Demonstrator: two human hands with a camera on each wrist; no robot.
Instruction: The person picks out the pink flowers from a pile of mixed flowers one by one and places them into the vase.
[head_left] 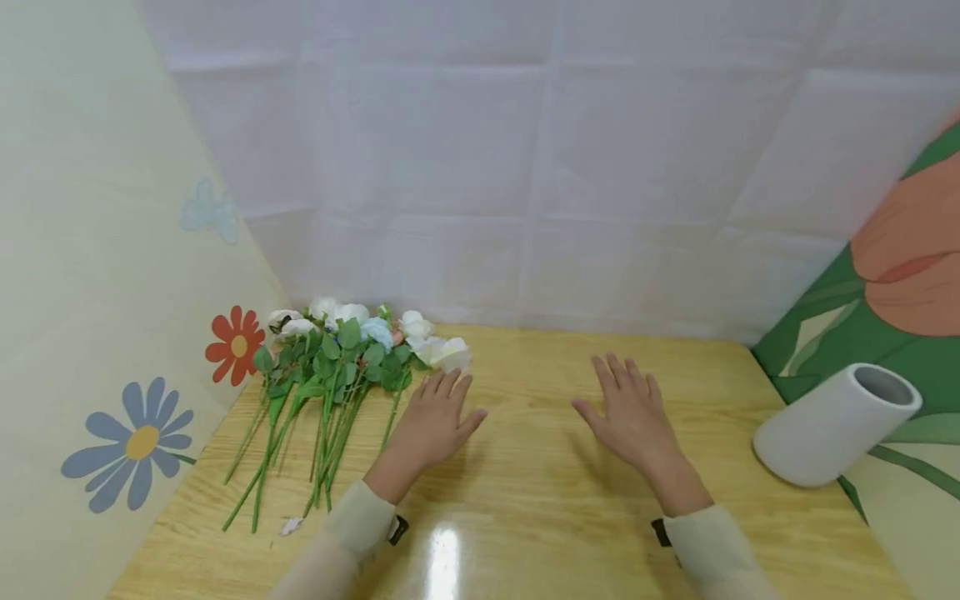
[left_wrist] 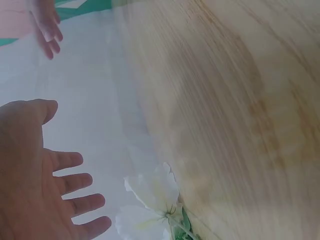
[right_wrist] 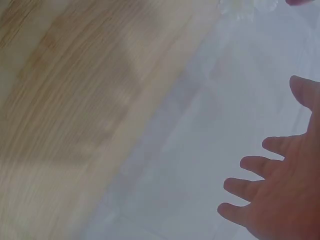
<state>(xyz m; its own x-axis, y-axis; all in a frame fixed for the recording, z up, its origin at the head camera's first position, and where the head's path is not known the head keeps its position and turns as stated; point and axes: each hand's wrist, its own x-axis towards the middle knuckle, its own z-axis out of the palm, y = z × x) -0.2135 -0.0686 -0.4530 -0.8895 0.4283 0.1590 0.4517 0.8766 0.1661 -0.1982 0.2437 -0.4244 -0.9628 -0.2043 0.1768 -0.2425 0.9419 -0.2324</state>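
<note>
Vase (head_left: 831, 428) in head view only

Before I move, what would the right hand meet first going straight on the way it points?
The right hand would likely meet the white cloth behind the table; exact depth is unclear.

One left hand (head_left: 430, 425), one right hand (head_left: 632, 423), one vase (head_left: 821, 435) and one table (head_left: 536, 475) show. The flowers (head_left: 348, 335) overlap too much to count.

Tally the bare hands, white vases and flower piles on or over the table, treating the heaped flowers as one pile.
Bare hands: 2 (left hand, right hand)
White vase: 1
Flower pile: 1
Total: 4
</note>
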